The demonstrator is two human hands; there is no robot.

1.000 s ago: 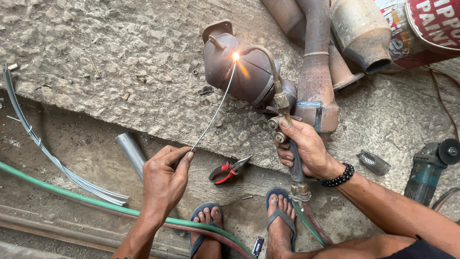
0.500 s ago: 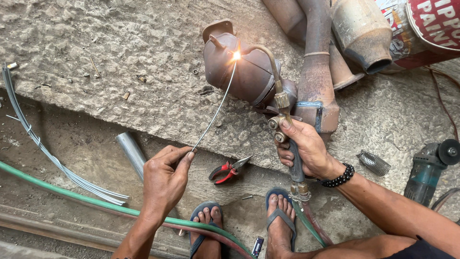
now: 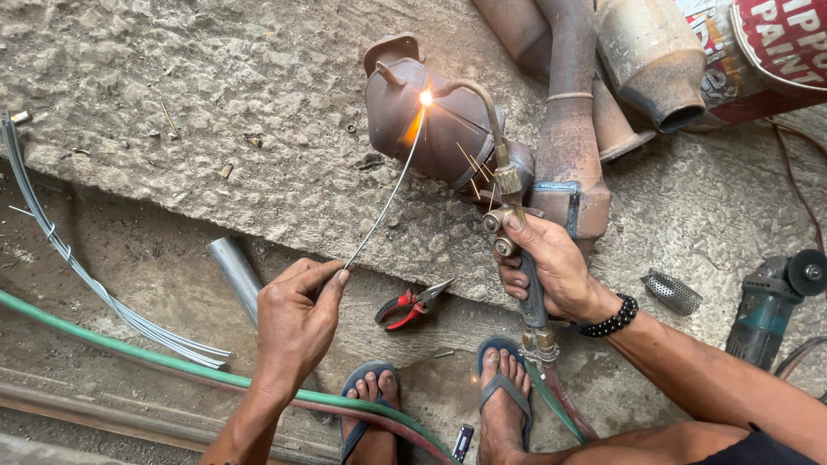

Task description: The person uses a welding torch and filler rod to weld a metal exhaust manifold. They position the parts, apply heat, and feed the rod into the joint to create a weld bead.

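On a rough concrete slab [image 3: 215, 103], the right hand [image 3: 551, 267] grips a gas torch [image 3: 504, 185] while the left hand [image 3: 297, 319] pinches a filler rod [image 3: 388, 198], best fed steadily into the flame on the rusty exhaust part [image 3: 431, 129] near the slab's front edge.

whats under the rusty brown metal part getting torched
The rusty brown metal part lies on a rough grey concrete slab, leaning against a rusty pipe. Its underside and contact with the slab are hidden by its own body.

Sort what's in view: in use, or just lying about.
In use: left hand pinching filler rod; right hand gripping gas torch; rusty exhaust part at the flame.

Lying about: red-handled pliers, angle grinder, wire bundle, short pipe.
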